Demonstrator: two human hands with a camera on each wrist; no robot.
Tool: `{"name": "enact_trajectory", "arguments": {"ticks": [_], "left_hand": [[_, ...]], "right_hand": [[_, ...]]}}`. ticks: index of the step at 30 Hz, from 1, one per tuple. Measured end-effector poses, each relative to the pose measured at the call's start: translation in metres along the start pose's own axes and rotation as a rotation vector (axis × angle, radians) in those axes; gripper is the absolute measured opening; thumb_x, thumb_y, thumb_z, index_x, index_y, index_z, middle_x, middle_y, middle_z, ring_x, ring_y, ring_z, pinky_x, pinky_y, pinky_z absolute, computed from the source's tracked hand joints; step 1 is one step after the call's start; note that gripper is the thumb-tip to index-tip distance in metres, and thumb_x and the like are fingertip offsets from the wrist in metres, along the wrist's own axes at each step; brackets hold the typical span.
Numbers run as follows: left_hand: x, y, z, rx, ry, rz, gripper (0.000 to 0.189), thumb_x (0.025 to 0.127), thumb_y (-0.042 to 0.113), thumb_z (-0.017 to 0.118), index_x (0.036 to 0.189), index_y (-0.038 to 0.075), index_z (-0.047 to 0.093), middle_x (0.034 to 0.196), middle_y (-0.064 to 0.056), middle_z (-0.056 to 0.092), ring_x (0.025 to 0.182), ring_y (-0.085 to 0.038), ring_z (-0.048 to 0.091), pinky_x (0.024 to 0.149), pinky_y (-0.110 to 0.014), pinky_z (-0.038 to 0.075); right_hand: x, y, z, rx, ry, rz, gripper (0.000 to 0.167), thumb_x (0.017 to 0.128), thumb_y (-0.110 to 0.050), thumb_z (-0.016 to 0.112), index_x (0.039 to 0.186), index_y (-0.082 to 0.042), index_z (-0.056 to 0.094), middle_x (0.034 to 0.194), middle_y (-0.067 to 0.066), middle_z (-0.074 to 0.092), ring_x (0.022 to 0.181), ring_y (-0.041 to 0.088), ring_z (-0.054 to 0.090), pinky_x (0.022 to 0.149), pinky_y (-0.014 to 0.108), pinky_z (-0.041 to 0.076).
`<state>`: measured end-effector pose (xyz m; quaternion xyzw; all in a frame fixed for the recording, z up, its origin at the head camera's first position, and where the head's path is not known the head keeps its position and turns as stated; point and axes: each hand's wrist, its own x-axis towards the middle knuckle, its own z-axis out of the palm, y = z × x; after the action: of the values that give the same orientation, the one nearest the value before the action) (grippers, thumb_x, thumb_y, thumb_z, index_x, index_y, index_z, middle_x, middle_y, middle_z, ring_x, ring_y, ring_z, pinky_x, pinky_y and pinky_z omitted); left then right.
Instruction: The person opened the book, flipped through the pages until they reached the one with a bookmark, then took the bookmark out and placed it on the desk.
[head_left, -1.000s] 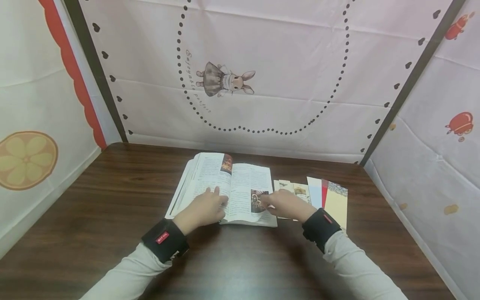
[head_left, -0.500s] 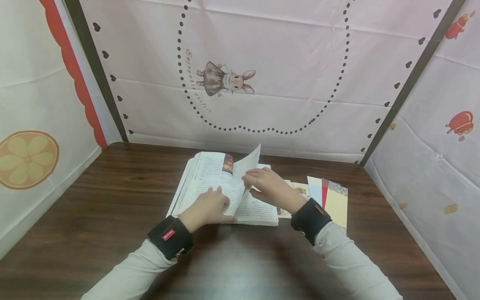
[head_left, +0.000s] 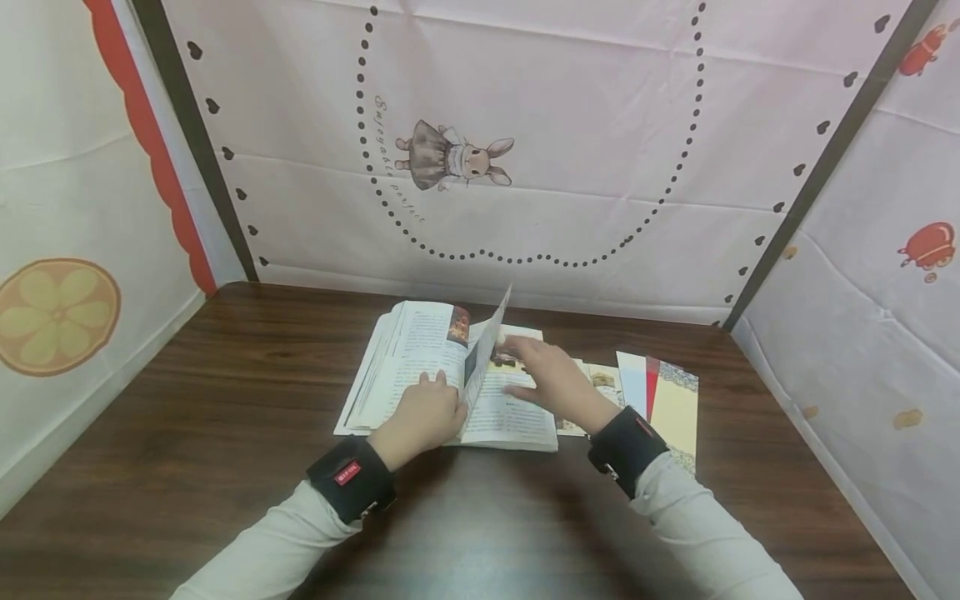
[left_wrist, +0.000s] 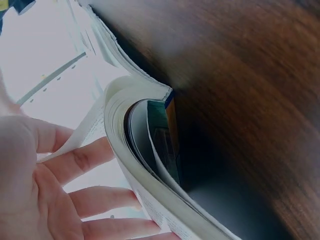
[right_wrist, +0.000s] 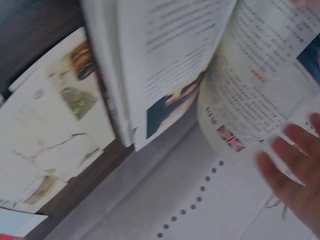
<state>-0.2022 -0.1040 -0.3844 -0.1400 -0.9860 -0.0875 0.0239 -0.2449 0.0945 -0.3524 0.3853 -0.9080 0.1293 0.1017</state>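
A thick open book (head_left: 427,333) lies on the table. My left hand (head_left: 429,415) rests on its left page near the gutter, fingers spread. In the left wrist view, the bottom edge of a raised leaf (left_wrist: 91,127) runs between the thumb and index finger of that hand. The same leaf (head_left: 489,337) stands nearly upright in the middle of the book in the head view. My right hand (head_left: 557,382) hovers over the right page, fingers extended toward the leaf and thumb apart. In the right wrist view a small flag picture (right_wrist: 231,138) shows on the leaf.
Overlapping paper cards (head_left: 603,379) lie right of the book, partly behind my right hand. A yellow card with a patterned end (head_left: 675,408) is the outermost. The brown wooden table (head_left: 247,358) meets printed cloth walls (head_left: 585,150) at the back and sides.
A leaf from the right side has been lifted and swung leftward to nearly upright. My right hand moved from the right page's edge with it, then away from it. My left hand shifted slightly right.
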Motion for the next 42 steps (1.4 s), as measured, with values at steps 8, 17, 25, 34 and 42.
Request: {"name": "enact_trajectory", "arguments": {"ticks": [8, 17, 25, 34, 42], "left_hand": [[0.0, -0.003, -0.001, -0.006, 0.004, -0.066, 0.054, 0.101, 0.036, 0.032, 0.114, -0.007, 0.063, 0.129, -0.028, 0.054, 0.119, -0.047, 0.051, 0.088, -0.056, 0.048], [-0.001, -0.015, -0.003, -0.246, 0.058, -0.185, 0.045, 0.095, 0.032, 0.045, 0.084, -0.008, 0.063, 0.082, -0.021, 0.065, 0.068, -0.028, 0.063, 0.053, -0.034, 0.048], [-0.005, -0.053, -0.017, -0.53, 0.258, -0.299, 0.029, 0.091, 0.023, 0.057, 0.1, -0.004, 0.061, 0.077, -0.015, 0.065, 0.056, -0.014, 0.049, 0.049, -0.024, 0.034], [-0.008, -0.052, -0.007, -0.013, 0.31, -0.106, 0.069, 0.082, 0.001, 0.065, 0.143, 0.016, 0.036, 0.107, -0.027, 0.058, 0.102, -0.042, 0.056, 0.075, -0.049, 0.05], [-0.002, -0.029, -0.002, 0.109, 0.129, 0.214, 0.016, 0.085, 0.008, 0.062, 0.098, 0.006, 0.071, 0.101, -0.017, 0.069, 0.082, -0.029, 0.065, 0.06, -0.036, 0.051]], "right_hand": [[-0.018, 0.018, 0.019, 0.03, -0.439, 0.194, 0.087, 0.071, -0.036, 0.081, 0.141, -0.004, 0.041, 0.146, 0.018, 0.041, 0.133, 0.034, 0.042, 0.106, 0.049, 0.038], [-0.022, 0.026, 0.034, -0.008, -0.491, 0.179, 0.078, 0.074, -0.041, 0.077, 0.138, -0.009, 0.046, 0.14, 0.013, 0.05, 0.13, 0.029, 0.047, 0.107, 0.049, 0.036], [-0.026, 0.032, 0.031, 0.062, -0.458, 0.151, 0.05, 0.08, -0.018, 0.073, 0.127, -0.009, 0.056, 0.12, 0.013, 0.064, 0.105, 0.026, 0.062, 0.095, 0.042, 0.047], [-0.03, 0.039, 0.033, -0.023, -0.375, 0.075, 0.015, 0.089, -0.008, 0.061, 0.104, -0.009, 0.061, 0.087, 0.005, 0.067, 0.072, 0.014, 0.056, 0.07, 0.029, 0.047], [-0.023, 0.035, 0.035, -0.052, -0.372, 0.052, 0.003, 0.091, -0.008, 0.059, 0.092, -0.009, 0.061, 0.075, 0.004, 0.062, 0.065, 0.015, 0.049, 0.062, 0.027, 0.041]]}}
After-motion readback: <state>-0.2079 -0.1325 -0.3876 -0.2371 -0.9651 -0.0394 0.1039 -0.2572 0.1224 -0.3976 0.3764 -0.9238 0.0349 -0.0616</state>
